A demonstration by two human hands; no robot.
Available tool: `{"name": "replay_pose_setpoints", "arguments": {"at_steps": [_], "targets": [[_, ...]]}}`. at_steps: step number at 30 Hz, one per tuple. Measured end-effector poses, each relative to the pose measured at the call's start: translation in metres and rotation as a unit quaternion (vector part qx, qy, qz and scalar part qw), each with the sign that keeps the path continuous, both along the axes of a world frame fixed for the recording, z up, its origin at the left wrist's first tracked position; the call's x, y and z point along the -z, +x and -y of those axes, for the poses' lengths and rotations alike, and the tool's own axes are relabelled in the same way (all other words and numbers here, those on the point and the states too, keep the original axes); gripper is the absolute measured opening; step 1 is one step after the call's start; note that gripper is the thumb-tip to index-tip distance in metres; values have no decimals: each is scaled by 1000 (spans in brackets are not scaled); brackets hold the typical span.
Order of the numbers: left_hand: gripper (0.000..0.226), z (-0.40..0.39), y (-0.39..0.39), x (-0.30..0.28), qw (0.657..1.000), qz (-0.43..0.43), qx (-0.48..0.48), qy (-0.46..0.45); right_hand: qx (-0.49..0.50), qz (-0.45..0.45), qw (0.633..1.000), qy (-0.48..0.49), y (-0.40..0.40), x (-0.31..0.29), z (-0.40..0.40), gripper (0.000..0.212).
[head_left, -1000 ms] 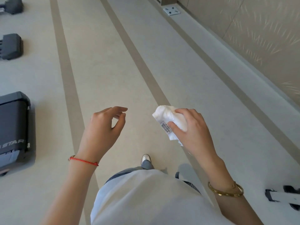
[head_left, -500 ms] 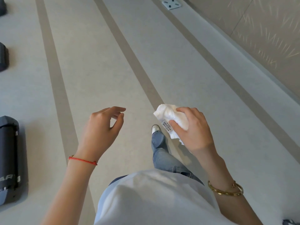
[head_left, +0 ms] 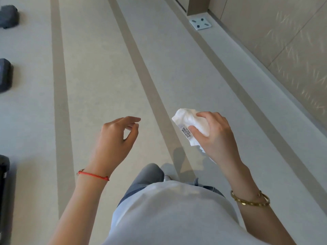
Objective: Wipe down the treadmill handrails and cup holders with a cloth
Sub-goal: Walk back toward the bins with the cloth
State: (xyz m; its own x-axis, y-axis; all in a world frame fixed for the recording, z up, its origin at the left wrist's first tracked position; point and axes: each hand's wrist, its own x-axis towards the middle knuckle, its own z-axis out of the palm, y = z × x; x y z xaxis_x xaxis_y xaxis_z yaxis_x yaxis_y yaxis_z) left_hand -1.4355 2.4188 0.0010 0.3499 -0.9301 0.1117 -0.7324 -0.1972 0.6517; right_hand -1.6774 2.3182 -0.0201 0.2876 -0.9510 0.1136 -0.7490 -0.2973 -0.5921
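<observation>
A crumpled white cloth (head_left: pixel 187 119) with a small printed label is bunched in my right hand (head_left: pixel 215 137), which is closed around it at waist height. My left hand (head_left: pixel 115 140) hangs beside it, empty, with the fingers loosely curled and apart. Both hands are held over a pale floor. No treadmill handrail or cup holder shows; only a sliver of a black machine end (head_left: pixel 4 175) sits at the left edge, well away from both hands.
The pale floor has darker stripes (head_left: pixel 141 68) running ahead. Two more dark machine ends (head_left: pixel 6 75) (head_left: pixel 8 15) line the left edge. A beige wall (head_left: pixel 283 50) runs along the right, with a white floor plate (head_left: pixel 200 23) at its base.
I have walked forward: the black machine at the left has slid back to the frame's edge and my legs have swapped. Both hands keep their poses, the cloth still in the right.
</observation>
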Motion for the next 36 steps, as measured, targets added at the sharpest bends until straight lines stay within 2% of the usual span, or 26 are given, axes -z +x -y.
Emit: {"name": "replay_pose_setpoints", "arguments": {"at_steps": [12,23,31,36], "targets": [[21,238,104,24,1000,-12,-7,5,-10,-17,999,29,108,22,232,38],[21,481,242,-1,999,40,-14,-17,-9,12,1000,28,237,1,474,37],[22,636,302,10,999,30,5,14,1,13,999,39,300,18,620,35],[22,753,338,18,999,30,0,14,-2,11,999,31,338,28,740,36]]}}
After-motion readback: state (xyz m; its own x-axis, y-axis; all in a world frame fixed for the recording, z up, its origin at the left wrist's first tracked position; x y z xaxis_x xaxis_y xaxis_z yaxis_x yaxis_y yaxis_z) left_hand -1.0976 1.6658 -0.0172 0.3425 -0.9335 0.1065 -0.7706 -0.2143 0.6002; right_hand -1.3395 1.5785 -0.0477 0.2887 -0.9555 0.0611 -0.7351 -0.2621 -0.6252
